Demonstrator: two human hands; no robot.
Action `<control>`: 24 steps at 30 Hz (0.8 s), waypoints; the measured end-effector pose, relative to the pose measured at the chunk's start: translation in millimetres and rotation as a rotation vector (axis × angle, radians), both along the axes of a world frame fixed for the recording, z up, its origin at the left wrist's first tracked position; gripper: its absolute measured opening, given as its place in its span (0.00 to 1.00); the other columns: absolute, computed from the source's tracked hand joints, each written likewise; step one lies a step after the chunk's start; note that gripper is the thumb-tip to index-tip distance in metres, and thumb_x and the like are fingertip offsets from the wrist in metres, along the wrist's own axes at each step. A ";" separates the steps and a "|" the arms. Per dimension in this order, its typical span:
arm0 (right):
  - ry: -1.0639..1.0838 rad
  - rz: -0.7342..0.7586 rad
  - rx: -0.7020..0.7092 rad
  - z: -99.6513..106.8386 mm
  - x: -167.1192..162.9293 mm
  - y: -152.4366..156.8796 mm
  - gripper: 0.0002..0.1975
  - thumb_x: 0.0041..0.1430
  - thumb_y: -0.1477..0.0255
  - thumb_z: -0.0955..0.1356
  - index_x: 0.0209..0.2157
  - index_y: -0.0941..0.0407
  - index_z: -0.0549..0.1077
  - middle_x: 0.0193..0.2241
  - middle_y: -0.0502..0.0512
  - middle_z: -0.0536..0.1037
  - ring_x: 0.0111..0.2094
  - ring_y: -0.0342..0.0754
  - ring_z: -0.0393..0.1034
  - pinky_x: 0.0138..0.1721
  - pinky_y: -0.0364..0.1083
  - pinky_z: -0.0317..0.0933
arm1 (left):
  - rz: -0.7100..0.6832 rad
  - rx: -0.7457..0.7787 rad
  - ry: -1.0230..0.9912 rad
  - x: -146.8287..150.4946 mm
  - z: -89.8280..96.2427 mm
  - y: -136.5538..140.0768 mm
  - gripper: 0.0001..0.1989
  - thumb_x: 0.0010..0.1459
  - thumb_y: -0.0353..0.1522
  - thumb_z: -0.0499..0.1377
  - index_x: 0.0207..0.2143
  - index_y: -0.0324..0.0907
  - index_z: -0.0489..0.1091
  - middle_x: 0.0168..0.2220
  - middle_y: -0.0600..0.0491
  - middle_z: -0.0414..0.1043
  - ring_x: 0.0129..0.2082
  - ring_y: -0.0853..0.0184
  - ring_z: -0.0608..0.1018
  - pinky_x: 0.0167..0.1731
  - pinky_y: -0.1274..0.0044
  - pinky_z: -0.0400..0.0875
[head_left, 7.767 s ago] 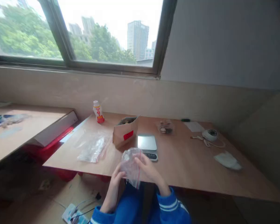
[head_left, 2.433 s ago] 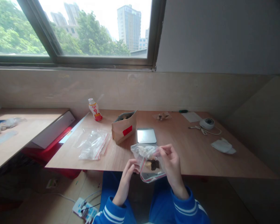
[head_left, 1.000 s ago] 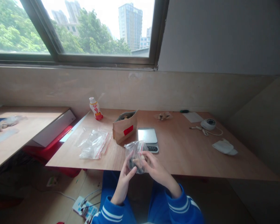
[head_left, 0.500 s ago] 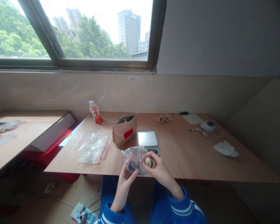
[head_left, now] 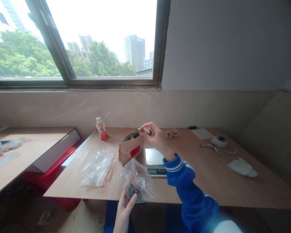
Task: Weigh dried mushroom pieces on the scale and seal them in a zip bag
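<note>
My right hand (head_left: 152, 133) is closed around a pale, rounded piece (head_left: 147, 130) that looks like a dried mushroom. It is at the upper right corner of a brown paper pouch (head_left: 127, 152) with a red label; whether it touches the pouch I cannot tell. The pouch stands upright, its top open, with brownish pieces inside. At the table's front edge, my left hand (head_left: 126, 202) grips a clear zip bag (head_left: 143, 176) holding dark pieces, its thumb in front. Behind the bag, a kitchen scale (head_left: 155, 157) lies partly under my right forearm.
Flat clear zip bags (head_left: 97, 170) lie on the left of the table. Behind them stands a white and red bottle (head_left: 102, 128). On the right are a white dome camera (head_left: 219, 140) with its cable, a paper sheet (head_left: 201, 133) and a crumpled white tissue (head_left: 242, 167). A small wrapped bundle (head_left: 172, 133) lies farther back.
My right hand has left the zip bag and moved up and away to the paper pouch, carrying the pale piece. My left hand keeps the zip bag, now lower. The view has tilted upward.
</note>
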State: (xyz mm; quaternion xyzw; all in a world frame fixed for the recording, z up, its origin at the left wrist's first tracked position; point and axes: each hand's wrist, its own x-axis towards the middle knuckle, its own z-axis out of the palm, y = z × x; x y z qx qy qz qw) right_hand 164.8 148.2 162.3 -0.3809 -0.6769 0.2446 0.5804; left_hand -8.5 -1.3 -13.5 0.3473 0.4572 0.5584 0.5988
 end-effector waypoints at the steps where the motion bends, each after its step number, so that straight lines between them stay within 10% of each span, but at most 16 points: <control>1: -0.040 0.010 0.023 0.7 -5.8 10.5 0.07 0.57 0.68 0.69 0.37 0.54 0.71 0.35 0.50 0.75 0.36 0.45 0.70 0.40 0.43 0.63 | 0.018 0.006 -0.004 -1.9 -3.4 -0.6 0.32 0.48 0.41 0.66 0.56 0.47 0.66 0.53 0.47 0.72 0.59 0.51 0.67 0.60 0.64 0.60; 8: -0.350 0.141 0.079 -24.3 -20.2 36.8 0.09 0.58 0.80 0.65 0.38 0.55 0.73 0.35 0.53 0.74 0.41 0.48 0.67 0.45 0.48 0.61 | 0.085 0.059 0.009 -15.4 -14.2 -4.5 0.34 0.50 0.43 0.65 0.59 0.44 0.64 0.52 0.44 0.73 0.60 0.51 0.66 0.62 0.62 0.56; 18: -0.099 0.043 0.134 -29.5 -29.1 45.1 0.08 0.64 0.69 0.64 0.42 0.54 0.73 0.39 0.53 0.74 0.37 0.46 0.68 0.38 0.44 0.63 | 0.068 0.096 0.044 -4.6 -8.5 -1.2 0.32 0.49 0.43 0.64 0.57 0.45 0.66 0.56 0.46 0.69 0.60 0.51 0.66 0.62 0.63 0.55; 24: -0.205 -0.002 0.147 -36.5 -30.4 43.8 0.12 0.62 0.66 0.66 0.47 0.51 0.73 0.50 0.55 0.74 0.55 0.51 0.62 0.58 0.53 0.52 | 0.039 0.144 -0.003 1.2 -4.9 -7.7 0.34 0.48 0.42 0.65 0.58 0.47 0.65 0.60 0.47 0.63 0.62 0.50 0.62 0.61 0.64 0.59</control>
